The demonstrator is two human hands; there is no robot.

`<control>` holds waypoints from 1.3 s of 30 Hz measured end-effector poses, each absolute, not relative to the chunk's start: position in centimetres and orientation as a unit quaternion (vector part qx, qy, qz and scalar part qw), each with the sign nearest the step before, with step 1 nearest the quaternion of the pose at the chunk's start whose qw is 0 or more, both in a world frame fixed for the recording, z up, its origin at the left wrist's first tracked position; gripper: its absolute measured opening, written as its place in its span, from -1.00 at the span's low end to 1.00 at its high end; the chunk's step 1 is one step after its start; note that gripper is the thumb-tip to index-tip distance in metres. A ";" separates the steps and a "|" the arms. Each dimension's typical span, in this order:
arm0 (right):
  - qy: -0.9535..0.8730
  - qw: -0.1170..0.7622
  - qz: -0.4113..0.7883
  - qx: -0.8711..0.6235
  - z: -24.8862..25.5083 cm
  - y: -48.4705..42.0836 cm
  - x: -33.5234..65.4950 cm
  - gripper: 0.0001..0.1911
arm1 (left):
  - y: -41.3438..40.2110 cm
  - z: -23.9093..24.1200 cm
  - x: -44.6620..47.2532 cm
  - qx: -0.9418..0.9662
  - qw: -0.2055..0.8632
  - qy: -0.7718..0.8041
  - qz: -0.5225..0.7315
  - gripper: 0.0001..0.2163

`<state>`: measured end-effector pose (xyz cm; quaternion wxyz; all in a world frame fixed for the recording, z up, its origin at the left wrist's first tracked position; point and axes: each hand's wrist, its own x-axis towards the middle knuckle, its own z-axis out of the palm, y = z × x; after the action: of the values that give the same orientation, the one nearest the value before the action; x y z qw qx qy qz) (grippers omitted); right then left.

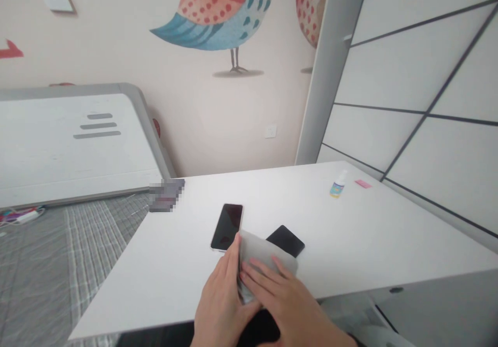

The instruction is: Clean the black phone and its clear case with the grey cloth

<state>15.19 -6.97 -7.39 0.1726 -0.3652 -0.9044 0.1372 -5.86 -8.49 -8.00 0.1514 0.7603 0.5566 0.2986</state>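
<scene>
Near the table's front edge, a thin light-grey sheet (261, 247) is held up between both hands; whether it is cloth, paper or plastic I cannot tell. My left hand (220, 295) is closed on its left edge, fingers pointing up. Across its near face lie the fingers of my right hand (286, 295), slightly apart, with the thumb low and partly out of view. Just behind the sheet, a smartphone (227, 226) lies on the table with its dark screen up. A flat black object (287, 240) rests to the right, partly covered by the sheet.
The white table (167, 264) carries a small white-capped bottle (338, 185) and a pink piece (363, 183) at the far right. A blurred-out dark item (166, 195) sits at the far left corner. Left stands a bed (35, 279); white panelled doors (412, 72) flank the right.
</scene>
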 end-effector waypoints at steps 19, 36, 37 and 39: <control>-0.894 0.170 0.095 -0.403 -8.2 -8.1 17.0 -0.09 | -8.5 -7.8 -5.9 0.769 0.134 0.553 0.292 0.11; -0.912 0.150 0.101 -0.368 -7.7 -7.7 18.6 -0.15 | -8.5 -7.9 -5.9 0.768 0.131 0.559 0.285 0.11; -0.896 0.156 0.084 -0.407 -7.7 -7.6 18.8 -0.15 | -8.5 -7.9 -5.8 0.763 0.137 0.567 0.280 0.12; -0.876 0.166 0.054 -0.449 -7.8 -7.5 19.0 -0.13 | -8.5 -7.8 -5.8 0.757 0.148 0.576 0.273 0.13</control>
<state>19.00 -7.54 -7.81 0.1660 -0.4490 -0.8763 0.0539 -5.77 -8.54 -7.76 0.1481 0.7566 0.5755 0.2728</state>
